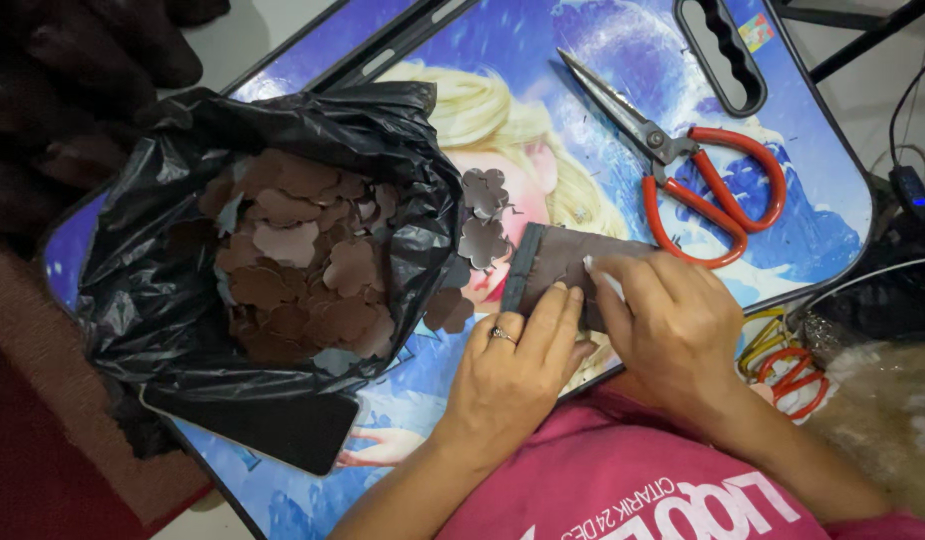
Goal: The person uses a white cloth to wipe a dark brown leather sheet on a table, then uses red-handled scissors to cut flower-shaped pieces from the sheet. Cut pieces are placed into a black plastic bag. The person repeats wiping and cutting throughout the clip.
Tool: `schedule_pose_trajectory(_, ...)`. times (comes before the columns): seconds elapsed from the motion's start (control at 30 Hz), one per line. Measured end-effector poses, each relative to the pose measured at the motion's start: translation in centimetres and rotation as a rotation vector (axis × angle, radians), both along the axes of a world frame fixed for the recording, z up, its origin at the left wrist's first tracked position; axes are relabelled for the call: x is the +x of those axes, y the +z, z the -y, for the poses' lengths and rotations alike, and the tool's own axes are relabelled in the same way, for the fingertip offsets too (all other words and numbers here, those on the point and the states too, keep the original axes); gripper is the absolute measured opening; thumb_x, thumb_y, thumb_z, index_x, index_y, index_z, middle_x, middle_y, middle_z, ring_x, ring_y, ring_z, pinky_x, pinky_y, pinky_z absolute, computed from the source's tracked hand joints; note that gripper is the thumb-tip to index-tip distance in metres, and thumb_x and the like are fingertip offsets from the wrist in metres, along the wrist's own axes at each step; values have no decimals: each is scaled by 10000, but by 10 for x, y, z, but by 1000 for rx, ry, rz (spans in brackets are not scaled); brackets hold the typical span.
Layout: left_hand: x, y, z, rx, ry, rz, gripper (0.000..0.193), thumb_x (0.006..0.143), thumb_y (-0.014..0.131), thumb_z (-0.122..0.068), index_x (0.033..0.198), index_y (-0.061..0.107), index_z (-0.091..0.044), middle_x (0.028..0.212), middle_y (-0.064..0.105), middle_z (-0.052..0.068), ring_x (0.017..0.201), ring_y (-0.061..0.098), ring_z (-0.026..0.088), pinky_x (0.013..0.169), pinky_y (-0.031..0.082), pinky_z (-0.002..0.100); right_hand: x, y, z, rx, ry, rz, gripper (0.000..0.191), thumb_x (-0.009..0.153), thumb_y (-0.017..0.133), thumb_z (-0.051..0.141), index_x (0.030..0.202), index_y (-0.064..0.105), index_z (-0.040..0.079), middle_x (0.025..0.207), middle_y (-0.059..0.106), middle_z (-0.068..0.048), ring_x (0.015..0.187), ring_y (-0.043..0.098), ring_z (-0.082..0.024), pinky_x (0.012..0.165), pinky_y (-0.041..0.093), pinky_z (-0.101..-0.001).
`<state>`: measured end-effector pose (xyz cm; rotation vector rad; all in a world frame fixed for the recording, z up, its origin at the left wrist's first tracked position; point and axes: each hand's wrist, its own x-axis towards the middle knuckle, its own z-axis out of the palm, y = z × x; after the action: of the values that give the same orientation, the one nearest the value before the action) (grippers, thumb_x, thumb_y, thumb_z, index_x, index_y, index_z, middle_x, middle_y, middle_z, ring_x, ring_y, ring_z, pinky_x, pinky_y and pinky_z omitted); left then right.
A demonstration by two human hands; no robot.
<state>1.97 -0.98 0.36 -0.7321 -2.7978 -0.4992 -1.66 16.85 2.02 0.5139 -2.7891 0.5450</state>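
- Desk (832, 210): small folding lap type, blue cartoon print, carry handle cut-out at the far edge. Everything sits on it.
- Black plastic bag (152, 290): open mouth, left half of the desk, full of brown flower-shaped cut-outs (302, 260). A few loose ones lie just outside its rim, near the strip.
- Dark phone-like slab (282, 425): flat, partly under the bag's near edge.
- Red-handled scissors (682, 170): lying shut, upper right, apart from both hands.
- Folded brown strip (557, 262): centre of the desk, stacked in layers, left end free, right end under the hands. Looks light, soft, floppy like felt or foam sheet; not fragile, not slippery. Layers likely fan apart unless pinched through the whole stack, so hold near the folded edge.
- Left hand (512, 375): ring on one finger, fingers pressed flat on the strip's near side, grip narrow, pinning it.
- Right hand (672, 320): fingers curled over the strip's right end, grip closed on it.
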Motion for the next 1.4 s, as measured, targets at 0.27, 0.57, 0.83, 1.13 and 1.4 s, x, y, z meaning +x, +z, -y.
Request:
schedule_pose_trajectory(0.27,0,-1,-1,15,15,-16,490,996,680,-385,1357,672,-54,1326,637,46,861,559,198,866,491,352,-9,8,-4,-6,-44,24,158,881,820,84,1013,735,104,862,675,-77,731,629,-281,665,472,-399)
schedule_pose_trajectory(0.57,0,1,1,4,1,-14,475,1009,676,-334,1374,657,-30,1341,640,56,859,578,176,854,491,330,10,6,-11,-14,163,127,241,766,797,77,1004,758,64,716,589,-88,643,601,-283,604,468,-407)
schedule_pose_trajectory(0.83,0,2,-1,-20,17,-51,392,1009,660,-302,1289,679,-27,1354,645,84,838,588,168,832,496,322,9,14,-11,-37,164,76,255,794,770,75,1043,709,69,791,585,-66,703,608,-278,645,476,-407)
schedule_pose_trajectory(1.13,1,2,0,-12,13,-44,365,992,648,-294,1247,706,-39,1354,644,65,851,588,174,829,489,324,13,21,-12,20,112,192,211,818,772,69,1023,723,63,709,554,-76,628,598,-269,576,468,-410)
schedule_pose_trajectory(1.4,1,2,1,-28,19,-39,380,988,664,-306,1263,710,-48,1344,651,51,851,588,178,820,490,332,18,12,-3,21,111,145,244,815,747,45,1056,716,54,750,574,-87,662,614,-284,602,487,-413)
